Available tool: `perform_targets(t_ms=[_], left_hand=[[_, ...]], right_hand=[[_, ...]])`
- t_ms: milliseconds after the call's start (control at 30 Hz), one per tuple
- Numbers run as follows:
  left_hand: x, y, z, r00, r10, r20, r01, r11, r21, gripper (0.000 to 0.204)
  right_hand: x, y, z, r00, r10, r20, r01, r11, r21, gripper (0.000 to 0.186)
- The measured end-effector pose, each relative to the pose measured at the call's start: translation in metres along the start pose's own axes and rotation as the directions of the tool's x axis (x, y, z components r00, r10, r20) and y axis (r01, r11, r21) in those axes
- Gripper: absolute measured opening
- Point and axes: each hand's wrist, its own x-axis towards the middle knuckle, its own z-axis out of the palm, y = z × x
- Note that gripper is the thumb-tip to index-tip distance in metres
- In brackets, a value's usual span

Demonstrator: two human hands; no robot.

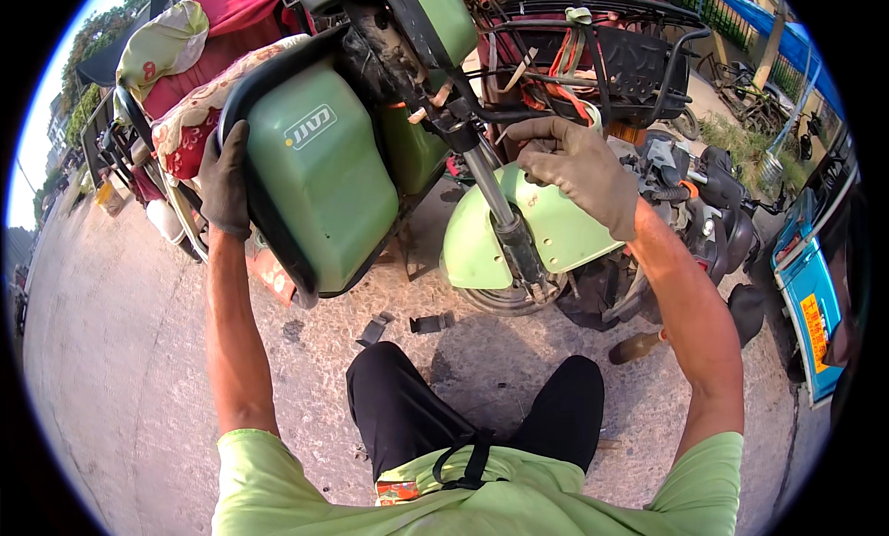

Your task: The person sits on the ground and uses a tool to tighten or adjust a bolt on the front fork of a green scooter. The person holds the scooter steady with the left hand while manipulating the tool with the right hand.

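My left hand [226,181], in a brown-grey work glove, grips the black rim of a green plastic body panel [319,180] with a light label near its top. The panel hangs tilted at the left of the front fork [494,189]. My right hand [582,170], gloved alike, is above the light green front fender [546,223], at the right of the fork. Its fingers are curled in and pressed together; what they hold, if anything, I cannot make out. Part of the front wheel [509,301] shows under the fender.
Two small black pieces [432,324] lie on the concrete before my knees. Behind the fork is a black metal basket [639,59] with loose straps. Motor scooter parts [690,203] and a blue vehicle panel [806,295] are at the right. A red patterned seat [181,147] stands at the left.
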Motion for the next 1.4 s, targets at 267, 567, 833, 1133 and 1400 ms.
perform_targets(t_ms=[267,567,833,1133,1400], left_hand=[[0.007,-0.007,-0.009,1.0,-0.001,0.03,0.0,1.0,0.004,0.058],[0.002,-0.001,-0.003,0.997,0.071,0.042,-0.076,0.988,0.136,0.043],[0.007,-0.017,-0.013,0.983,0.182,0.038,-0.185,0.977,0.109,0.059],[0.005,-0.008,-0.009,1.0,0.006,-0.001,-0.006,0.999,0.054,0.059],[0.004,-0.007,-0.008,0.999,0.039,0.012,-0.039,0.999,0.021,0.055]], right_hand=[[0.022,-0.008,0.011,0.948,-0.284,-0.147,0.185,0.862,-0.472,0.031],[0.067,0.006,0.001,0.75,-0.644,0.152,0.332,0.167,-0.929,0.031],[0.063,-0.026,0.022,0.947,-0.321,-0.021,0.123,0.422,-0.898,0.033],[0.089,-0.019,0.015,0.977,-0.179,0.112,0.12,0.031,-0.992,0.039],[0.094,-0.041,0.028,0.984,-0.151,0.097,0.117,0.126,-0.985,0.03]])
